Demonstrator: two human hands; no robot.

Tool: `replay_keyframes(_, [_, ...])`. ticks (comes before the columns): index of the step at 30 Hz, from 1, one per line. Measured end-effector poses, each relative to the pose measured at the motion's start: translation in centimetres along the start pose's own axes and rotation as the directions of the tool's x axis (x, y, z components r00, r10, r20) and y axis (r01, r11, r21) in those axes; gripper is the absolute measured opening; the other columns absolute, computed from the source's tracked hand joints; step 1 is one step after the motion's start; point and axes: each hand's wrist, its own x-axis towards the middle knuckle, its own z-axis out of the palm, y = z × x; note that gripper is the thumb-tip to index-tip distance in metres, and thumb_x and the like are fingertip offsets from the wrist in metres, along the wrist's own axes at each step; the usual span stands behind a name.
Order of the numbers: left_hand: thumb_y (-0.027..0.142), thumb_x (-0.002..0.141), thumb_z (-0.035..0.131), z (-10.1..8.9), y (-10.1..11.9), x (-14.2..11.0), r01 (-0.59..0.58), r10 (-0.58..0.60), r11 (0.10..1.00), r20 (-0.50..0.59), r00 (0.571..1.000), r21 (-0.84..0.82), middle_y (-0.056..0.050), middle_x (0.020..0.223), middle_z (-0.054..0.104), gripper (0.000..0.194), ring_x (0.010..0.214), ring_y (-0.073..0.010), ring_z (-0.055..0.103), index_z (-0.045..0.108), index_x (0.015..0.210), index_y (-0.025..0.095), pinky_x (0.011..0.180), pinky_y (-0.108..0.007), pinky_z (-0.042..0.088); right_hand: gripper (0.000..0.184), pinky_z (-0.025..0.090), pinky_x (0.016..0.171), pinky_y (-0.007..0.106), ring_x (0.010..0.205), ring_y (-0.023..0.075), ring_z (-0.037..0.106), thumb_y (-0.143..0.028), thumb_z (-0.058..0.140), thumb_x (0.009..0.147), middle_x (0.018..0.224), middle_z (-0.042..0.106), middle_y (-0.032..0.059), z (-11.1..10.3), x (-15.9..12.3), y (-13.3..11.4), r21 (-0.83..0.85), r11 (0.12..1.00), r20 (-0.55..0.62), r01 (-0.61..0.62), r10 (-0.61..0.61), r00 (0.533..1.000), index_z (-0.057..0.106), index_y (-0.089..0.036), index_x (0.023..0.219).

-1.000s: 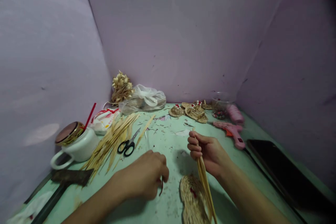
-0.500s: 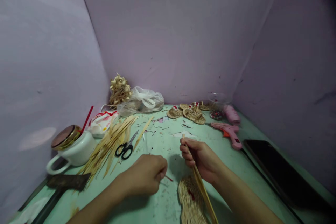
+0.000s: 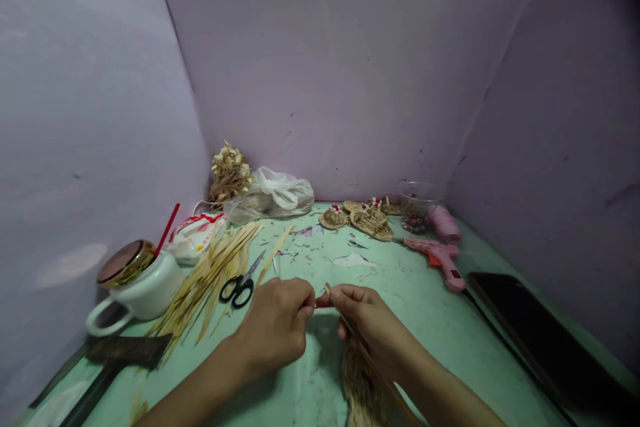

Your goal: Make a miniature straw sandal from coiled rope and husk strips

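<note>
The right hand (image 3: pixel 369 321) clamps a straw strip (image 3: pixel 373 361), which slants over the woven piece (image 3: pixel 357 387) lying on the table (image 3: pixel 300 397). The left hand (image 3: pixel 280 317), fingers curled, sits just beside it; whether it grips anything cannot be told.

On the table (image 3: pixel 300 255), strips (image 3: pixel 213 273) lie between the mug (image 3: pixel 154 292) and the scissors (image 3: pixel 243 279). Behind them, the plastic bag (image 3: pixel 283 193) sits right of the dried flowers (image 3: pixel 230 172). At right, the glue gun (image 3: pixel 441 253) lies before the spool (image 3: pixel 445 223).
</note>
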Motion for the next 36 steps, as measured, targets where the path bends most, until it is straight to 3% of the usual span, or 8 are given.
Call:
replay_keyframes(7, [0.008,0.071,0.042,-0.2,-0.1,0.0,-0.116,0.112,0.983,-0.033,0.993,-0.145,0.000,0.068,0.057,0.013,0.074,-0.0148,0.049,0.050,0.066,0.017,0.074,-0.029,0.035,0.034,0.018,0.035,0.020,0.032,0.0052,0.036,-0.045,0.057,0.065,0.043,0.050,-0.0031,0.3,0.3,0.6,-0.135,0.987,0.012,0.086,-0.085,0.996,0.063,-0.011,0.064])
replay_keyframes(14, [0.006,0.072,0.041,0.5,-0.4,0.2,-0.196,0.188,0.977,-0.098,0.977,-0.080,-0.001,0.071,0.059,0.016,0.072,-0.0147,0.050,0.053,0.069,0.017,0.084,-0.037,0.033,0.033,0.020,0.036,0.021,0.034,0.0044,0.038,-0.043,0.055,0.067,0.058,0.060,0.0014,0.4,0.3,1.3,-0.117,0.990,0.078,0.083,-0.074,0.994,0.063,-0.012,0.062])
replay_keyframes(21, [0.007,0.075,0.042,0.8,-0.3,0.2,-0.250,0.236,0.966,-0.165,0.958,-0.066,-0.002,0.069,0.057,0.015,0.071,-0.0137,0.050,0.053,0.071,0.016,0.084,-0.035,0.034,0.030,0.014,0.036,0.022,0.031,0.0055,0.028,-0.040,0.053,0.067,0.033,0.036,-0.0068,0.5,0.1,1.1,-0.134,0.991,0.078,0.008,0.002,0.997,0.049,-0.017,0.048])
replay_keyframes(24, [0.008,0.075,0.043,0.8,-0.2,0.2,-0.257,0.243,0.963,-0.150,0.958,-0.083,-0.003,0.070,0.058,0.014,0.073,-0.0142,0.050,0.054,0.072,0.016,0.080,-0.033,0.036,0.025,0.014,0.038,0.022,0.034,0.0058,0.023,-0.032,0.050,0.068,0.034,0.032,-0.0077,0.6,0.2,1.1,-0.223,0.974,0.060,0.042,-0.029,0.998,0.047,-0.018,0.048])
replay_keyframes(27, [0.010,0.077,0.042,0.7,-0.4,0.3,-0.234,0.227,0.971,-0.121,0.966,-0.042,-0.004,0.074,0.059,0.015,0.075,-0.0152,0.050,0.056,0.075,0.016,0.078,-0.033,0.036,0.020,0.017,0.041,0.023,0.039,0.0074,0.025,-0.026,0.046,0.071,0.040,0.032,-0.0068,0.4,0.4,1.2,-0.366,0.918,0.030,0.152,-0.151,0.988,0.051,-0.017,0.053])
replay_keyframes(30, [0.011,0.077,0.042,0.5,-0.5,0.3,-0.216,0.224,0.973,-0.127,0.966,0.077,-0.004,0.071,0.057,0.017,0.073,-0.0161,0.048,0.057,0.072,0.016,0.079,-0.037,0.034,0.021,0.021,0.045,0.023,0.045,0.0096,0.032,-0.023,0.043,0.073,0.045,0.039,-0.0038,0.2,0.5,1.2,-0.556,0.802,0.028,0.218,-0.244,0.969,0.054,-0.016,0.056])
replay_keyframes(33, [0.011,0.074,0.044,0.2,-0.3,0.1,-0.230,0.248,0.965,-0.144,0.958,0.130,-0.004,0.071,0.056,0.014,0.078,-0.0177,0.047,0.056,0.069,0.017,0.086,-0.041,0.029,0.023,0.022,0.047,0.024,0.048,0.0108,0.036,-0.023,0.043,0.074,0.048,0.044,-0.0017,0.1,0.2,1.2,-0.709,0.669,0.061,0.226,-0.261,0.963,0.055,-0.016,0.057])
replay_keyframes(36, [0.013,0.074,0.044,0.0,-0.1,0.1,-0.250,0.250,0.968,-0.107,0.962,0.013,-0.003,0.071,0.055,0.011,0.075,-0.0158,0.048,0.054,0.070,0.016,0.086,-0.038,0.031,0.022,0.021,0.046,0.024,0.048,0.0107,0.037,-0.023,0.043,0.074,0.049,0.045,-0.0015,0.0,-0.4,1.2,-0.770,0.591,0.124,0.242,-0.234,0.964,0.054,-0.017,0.057])
